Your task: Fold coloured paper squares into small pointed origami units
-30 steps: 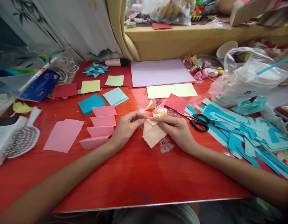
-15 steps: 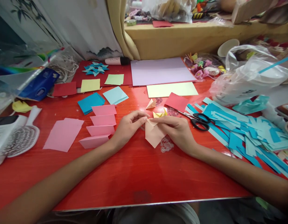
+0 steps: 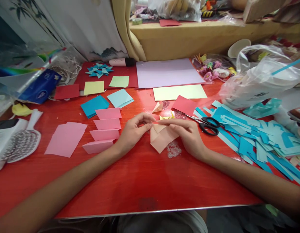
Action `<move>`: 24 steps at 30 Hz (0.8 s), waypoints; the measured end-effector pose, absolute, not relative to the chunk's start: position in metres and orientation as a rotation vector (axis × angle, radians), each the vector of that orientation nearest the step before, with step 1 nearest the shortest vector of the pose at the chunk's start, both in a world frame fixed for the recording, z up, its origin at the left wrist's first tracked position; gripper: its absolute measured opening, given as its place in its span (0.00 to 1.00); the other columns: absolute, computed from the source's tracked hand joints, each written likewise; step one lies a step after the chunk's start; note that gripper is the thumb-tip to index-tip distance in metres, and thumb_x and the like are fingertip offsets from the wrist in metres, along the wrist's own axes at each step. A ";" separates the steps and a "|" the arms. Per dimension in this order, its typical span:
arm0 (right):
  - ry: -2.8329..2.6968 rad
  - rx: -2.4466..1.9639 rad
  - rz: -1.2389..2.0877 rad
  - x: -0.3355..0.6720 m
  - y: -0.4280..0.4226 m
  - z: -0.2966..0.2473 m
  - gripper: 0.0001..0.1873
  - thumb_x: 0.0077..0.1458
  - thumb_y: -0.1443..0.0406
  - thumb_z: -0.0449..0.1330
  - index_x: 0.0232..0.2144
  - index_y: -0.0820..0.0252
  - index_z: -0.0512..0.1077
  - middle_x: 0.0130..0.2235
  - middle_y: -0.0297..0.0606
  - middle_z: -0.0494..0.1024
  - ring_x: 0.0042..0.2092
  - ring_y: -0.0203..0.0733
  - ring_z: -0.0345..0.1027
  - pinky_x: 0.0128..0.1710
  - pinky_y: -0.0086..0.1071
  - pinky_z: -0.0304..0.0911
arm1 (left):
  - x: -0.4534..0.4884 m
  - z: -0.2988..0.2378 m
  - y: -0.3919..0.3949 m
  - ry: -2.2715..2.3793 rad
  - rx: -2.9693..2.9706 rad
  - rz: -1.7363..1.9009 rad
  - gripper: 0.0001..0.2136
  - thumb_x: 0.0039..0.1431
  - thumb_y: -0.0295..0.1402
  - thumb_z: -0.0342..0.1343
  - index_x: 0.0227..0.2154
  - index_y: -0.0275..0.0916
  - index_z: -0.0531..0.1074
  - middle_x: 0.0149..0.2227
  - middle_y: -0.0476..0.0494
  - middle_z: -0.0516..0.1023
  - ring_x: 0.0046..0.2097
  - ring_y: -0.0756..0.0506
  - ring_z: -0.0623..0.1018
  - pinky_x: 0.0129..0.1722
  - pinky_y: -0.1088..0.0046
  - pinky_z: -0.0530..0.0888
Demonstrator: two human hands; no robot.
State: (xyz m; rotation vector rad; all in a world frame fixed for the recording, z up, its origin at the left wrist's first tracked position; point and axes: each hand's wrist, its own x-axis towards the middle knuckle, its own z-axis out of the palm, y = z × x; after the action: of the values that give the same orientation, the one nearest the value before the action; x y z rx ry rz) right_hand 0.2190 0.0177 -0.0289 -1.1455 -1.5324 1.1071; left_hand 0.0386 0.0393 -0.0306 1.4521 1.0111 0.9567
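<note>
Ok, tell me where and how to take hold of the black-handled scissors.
Grip them by the black loops, probably with the right hand, coming from the near side. The loops face right, while the blades point left toward the red paper. Bare table lies just in front; blue paper strips crowd the right.

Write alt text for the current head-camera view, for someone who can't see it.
A person's left hand and right hand hold a folded peach paper at a red table. Folded pink papers stand in a row to the left; black-handled scissors and heaped blue paper strips lie right.
</note>
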 end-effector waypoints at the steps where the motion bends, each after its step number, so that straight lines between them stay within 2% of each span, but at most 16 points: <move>1: -1.476 -1.156 1.140 0.219 0.018 -0.029 0.12 0.55 0.63 0.54 0.38 0.55 0.77 0.37 0.36 0.79 0.39 0.40 0.70 0.37 0.31 0.62 | 0.038 -0.031 0.039 1.016 1.469 0.953 0.03 0.54 0.30 0.53 0.33 0.40 0.69 0.33 0.50 0.71 0.37 0.51 0.70 0.39 0.75 0.67; 4: -1.461 -1.261 1.201 0.218 0.021 -0.029 0.15 0.54 0.56 0.55 0.32 0.60 0.77 0.29 0.36 0.76 0.30 0.36 0.67 0.28 0.28 0.58 | 0.038 -0.030 0.038 1.005 1.553 0.932 0.03 0.55 0.30 0.53 0.33 0.40 0.69 0.33 0.50 0.70 0.37 0.50 0.70 0.39 0.75 0.67; 7: -1.621 -1.310 1.184 0.217 0.023 -0.029 0.16 0.52 0.56 0.57 0.24 0.63 0.74 0.23 0.33 0.70 0.25 0.32 0.59 0.23 0.27 0.51 | 0.039 -0.029 0.036 0.994 1.634 0.906 0.03 0.56 0.30 0.52 0.33 0.40 0.69 0.33 0.49 0.71 0.37 0.50 0.70 0.37 0.76 0.67; 12: -1.719 -1.304 1.168 0.218 0.024 -0.030 0.15 0.53 0.57 0.57 0.25 0.64 0.74 0.24 0.33 0.68 0.26 0.30 0.56 0.23 0.26 0.49 | 0.040 -0.027 0.034 1.035 1.690 0.886 0.04 0.57 0.31 0.51 0.33 0.40 0.69 0.34 0.49 0.72 0.37 0.50 0.71 0.37 0.76 0.67; 18: -1.742 -1.310 1.157 0.218 0.025 -0.029 0.16 0.54 0.58 0.55 0.22 0.64 0.71 0.22 0.32 0.65 0.24 0.30 0.53 0.22 0.26 0.47 | 0.039 -0.027 0.033 1.054 1.621 0.888 0.05 0.57 0.32 0.50 0.35 0.40 0.69 0.36 0.49 0.72 0.39 0.50 0.71 0.38 0.75 0.67; 24: -1.725 -1.307 1.166 0.218 0.024 -0.029 0.16 0.54 0.60 0.55 0.20 0.64 0.70 0.21 0.31 0.62 0.24 0.29 0.51 0.22 0.26 0.46 | 0.040 -0.028 0.035 1.015 1.463 0.930 0.06 0.59 0.30 0.47 0.38 0.40 0.66 0.26 0.52 0.69 0.30 0.52 0.70 0.35 0.75 0.68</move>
State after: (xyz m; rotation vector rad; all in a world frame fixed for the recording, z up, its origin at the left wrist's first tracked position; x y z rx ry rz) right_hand 0.2177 0.0243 -0.0288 -1.3075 -1.7250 1.1665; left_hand 0.0400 0.0351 -0.0283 1.4633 1.0151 0.9304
